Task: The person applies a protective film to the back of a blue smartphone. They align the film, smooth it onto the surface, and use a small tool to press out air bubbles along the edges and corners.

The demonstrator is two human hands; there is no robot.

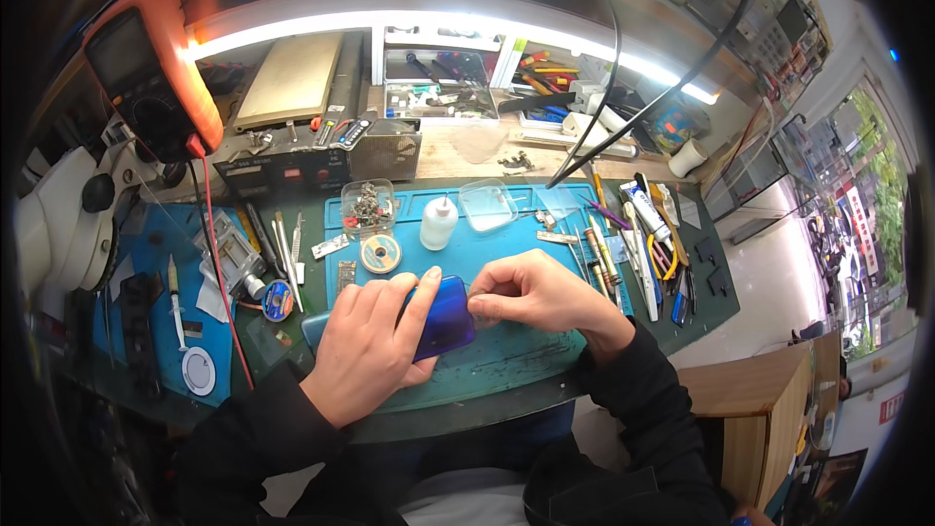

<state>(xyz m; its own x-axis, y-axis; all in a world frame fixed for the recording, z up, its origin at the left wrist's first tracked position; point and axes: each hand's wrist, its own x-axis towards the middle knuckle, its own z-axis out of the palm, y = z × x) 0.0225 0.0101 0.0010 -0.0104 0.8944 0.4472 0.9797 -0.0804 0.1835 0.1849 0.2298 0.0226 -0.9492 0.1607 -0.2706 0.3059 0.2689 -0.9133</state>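
Note:
A smartphone with a glossy blue-purple back (447, 321) is held above the blue silicone repair mat (511, 358). My left hand (372, 336) grips it from above, fingers over the back and thumb beneath its near edge. At the phone's right end is my right hand (529, 292), thumb and index finger pinched together against the edge. Something small and translucent seems to show beneath those fingertips, too unclear to name. Beyond the phone stand a white dropper bottle (439, 225) and a spool of solder wire (380, 253).
A tub of small metal parts (369, 206) and a clear plastic box (488, 206) stand behind. Tweezers, pliers (666, 259) and a glue tube (646, 212) lie right. Left are an orange multimeter (157, 73), a white microscope (66, 212), and a clamp fixture (230, 252). Black cables (657, 88) hang overhead.

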